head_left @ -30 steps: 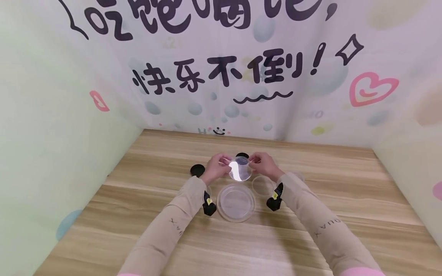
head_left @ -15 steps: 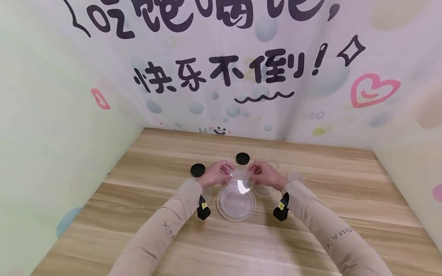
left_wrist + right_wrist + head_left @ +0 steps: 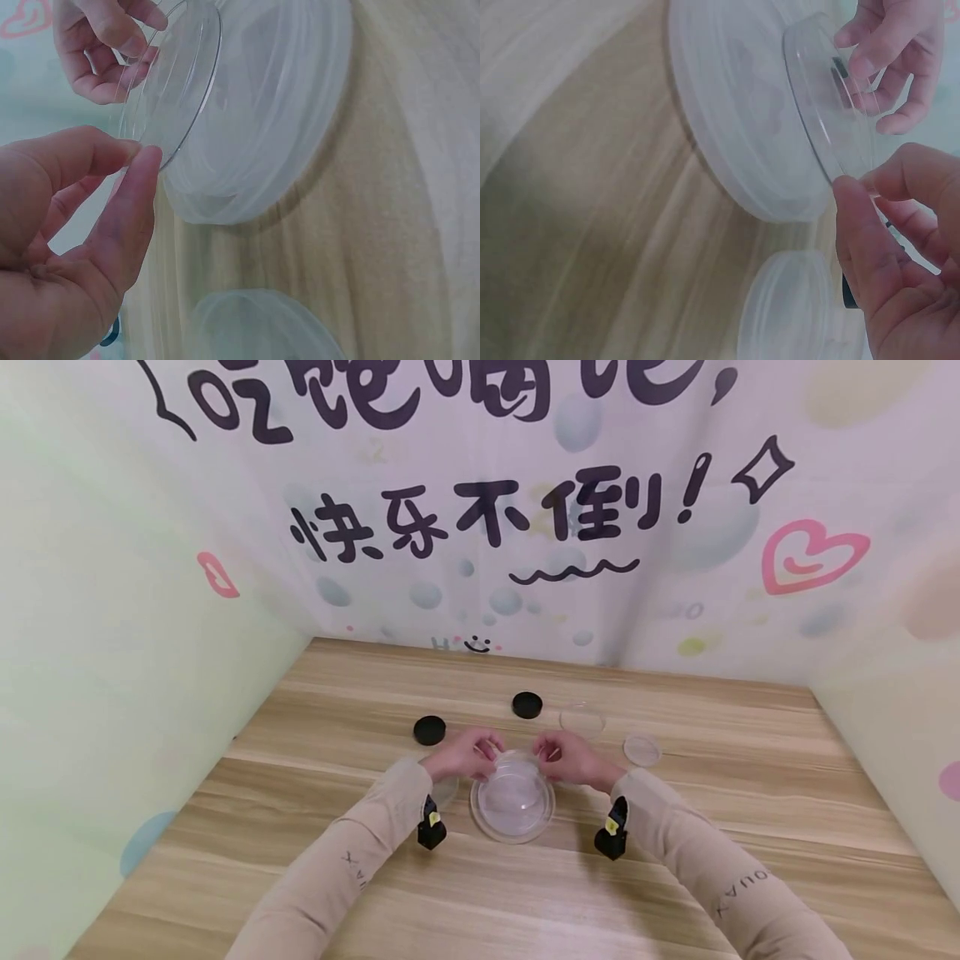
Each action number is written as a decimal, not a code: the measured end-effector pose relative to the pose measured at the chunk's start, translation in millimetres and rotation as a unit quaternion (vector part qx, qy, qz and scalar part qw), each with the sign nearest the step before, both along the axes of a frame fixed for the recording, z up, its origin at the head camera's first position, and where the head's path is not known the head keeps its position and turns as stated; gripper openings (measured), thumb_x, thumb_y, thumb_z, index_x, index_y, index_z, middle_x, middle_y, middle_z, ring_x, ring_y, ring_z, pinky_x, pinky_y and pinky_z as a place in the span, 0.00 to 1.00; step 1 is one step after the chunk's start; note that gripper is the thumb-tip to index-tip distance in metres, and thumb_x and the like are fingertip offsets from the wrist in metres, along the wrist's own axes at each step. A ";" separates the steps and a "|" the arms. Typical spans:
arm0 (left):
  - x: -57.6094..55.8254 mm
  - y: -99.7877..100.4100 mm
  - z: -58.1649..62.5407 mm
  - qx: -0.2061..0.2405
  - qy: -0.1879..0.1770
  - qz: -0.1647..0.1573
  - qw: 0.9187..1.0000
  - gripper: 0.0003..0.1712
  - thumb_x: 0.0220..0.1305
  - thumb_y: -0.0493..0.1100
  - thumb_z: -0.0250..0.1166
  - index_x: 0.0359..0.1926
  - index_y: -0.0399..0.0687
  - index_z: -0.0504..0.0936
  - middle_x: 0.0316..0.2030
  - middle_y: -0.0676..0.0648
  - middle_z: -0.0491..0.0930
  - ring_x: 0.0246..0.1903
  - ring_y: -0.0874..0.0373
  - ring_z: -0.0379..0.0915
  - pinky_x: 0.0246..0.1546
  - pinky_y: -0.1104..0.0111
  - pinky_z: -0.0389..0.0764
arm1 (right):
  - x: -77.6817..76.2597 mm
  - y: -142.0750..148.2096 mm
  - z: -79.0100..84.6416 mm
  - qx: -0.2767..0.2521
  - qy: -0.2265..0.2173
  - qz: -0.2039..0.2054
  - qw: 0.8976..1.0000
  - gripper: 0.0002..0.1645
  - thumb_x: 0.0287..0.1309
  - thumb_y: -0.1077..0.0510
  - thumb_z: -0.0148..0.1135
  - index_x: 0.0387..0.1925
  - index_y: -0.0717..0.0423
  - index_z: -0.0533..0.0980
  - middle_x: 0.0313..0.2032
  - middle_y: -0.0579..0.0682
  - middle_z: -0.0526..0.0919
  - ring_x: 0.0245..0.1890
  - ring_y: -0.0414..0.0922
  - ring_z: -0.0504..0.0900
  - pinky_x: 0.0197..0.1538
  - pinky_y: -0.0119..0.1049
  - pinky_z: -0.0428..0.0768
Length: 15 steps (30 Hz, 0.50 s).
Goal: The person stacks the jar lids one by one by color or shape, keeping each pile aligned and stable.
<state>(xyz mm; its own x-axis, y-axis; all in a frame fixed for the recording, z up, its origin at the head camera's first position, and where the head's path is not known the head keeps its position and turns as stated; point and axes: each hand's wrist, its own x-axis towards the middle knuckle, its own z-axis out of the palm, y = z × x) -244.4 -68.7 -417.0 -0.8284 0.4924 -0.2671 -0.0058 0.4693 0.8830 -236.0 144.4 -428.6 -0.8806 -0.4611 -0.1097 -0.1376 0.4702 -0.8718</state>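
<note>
Both hands hold one clear, shallow petri dish (image 3: 184, 94) by opposite edges. On its left edge, the thumb and fingertips of my left hand (image 3: 468, 754) pinch the rim. My right hand (image 3: 576, 760) pinches the other side the same way, as the right wrist view shows up close. The held dish is tilted, and overlaps a larger round translucent dish (image 3: 514, 837) lying on the table below it. This larger dish shows stepped, ring-like edges in the left wrist view.
Two black round caps (image 3: 430, 730) lie at the back and back left. Clear round dishes rest nearby: one large (image 3: 582, 721) and one small (image 3: 642, 749) at the right, another (image 3: 446, 792) partly behind the left wrist. A printed cloth (image 3: 450, 610) hangs behind the wooden table (image 3: 360, 685).
Both hands have drawn the petri dish toward the body and lowered it, from behind the larger dish to over its back part. The black cap at the back is uncovered.
</note>
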 end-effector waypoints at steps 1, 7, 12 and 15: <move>0.6 -0.3 -1.2 -0.002 0.002 -0.003 1.000 0.16 0.49 0.24 0.58 0.42 0.36 0.73 0.33 0.42 0.71 0.28 0.55 0.71 0.28 0.67 0.79 | 0.6 -0.3 -1.3 0.002 0.004 0.002 1.000 0.11 0.46 0.72 0.56 0.35 0.69 0.71 0.26 0.53 0.72 0.24 0.41 0.73 0.28 0.38 0.79; 3.8 -2.0 -7.3 -0.014 0.013 -0.015 1.000 0.16 0.47 0.24 0.59 0.40 0.36 0.74 0.32 0.43 0.72 0.27 0.56 0.71 0.27 0.68 0.79 | 3.7 -2.0 -5.6 0.011 0.021 0.022 0.999 0.10 0.44 0.72 0.56 0.34 0.71 0.71 0.25 0.51 0.73 0.25 0.40 0.71 0.26 0.33 0.78; 5.2 -3.2 -10.1 -0.021 0.016 -0.017 1.000 0.17 0.46 0.24 0.60 0.41 0.36 0.75 0.31 0.44 0.72 0.26 0.57 0.71 0.26 0.70 0.78 | 4.7 -3.9 -6.2 0.033 0.042 0.032 0.998 0.09 0.42 0.73 0.56 0.32 0.70 0.72 0.23 0.49 0.72 0.23 0.40 0.71 0.24 0.30 0.76; 5.7 -3.0 -11.1 -0.017 0.021 -0.016 0.999 0.18 0.45 0.23 0.59 0.41 0.35 0.75 0.31 0.43 0.72 0.25 0.57 0.71 0.25 0.70 0.78 | 4.9 -5.1 -6.7 0.039 0.040 0.030 0.998 0.09 0.42 0.73 0.57 0.31 0.69 0.72 0.23 0.49 0.72 0.23 0.40 0.71 0.24 0.30 0.77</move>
<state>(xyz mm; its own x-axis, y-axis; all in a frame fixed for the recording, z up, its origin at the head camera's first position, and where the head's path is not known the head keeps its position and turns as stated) -238.6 -71.8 -428.2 -0.8238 0.5092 -0.2491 0.0469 0.4991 0.8653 -231.1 139.3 -435.2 -0.8587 -0.5064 -0.0788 -0.2348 0.5253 -0.8179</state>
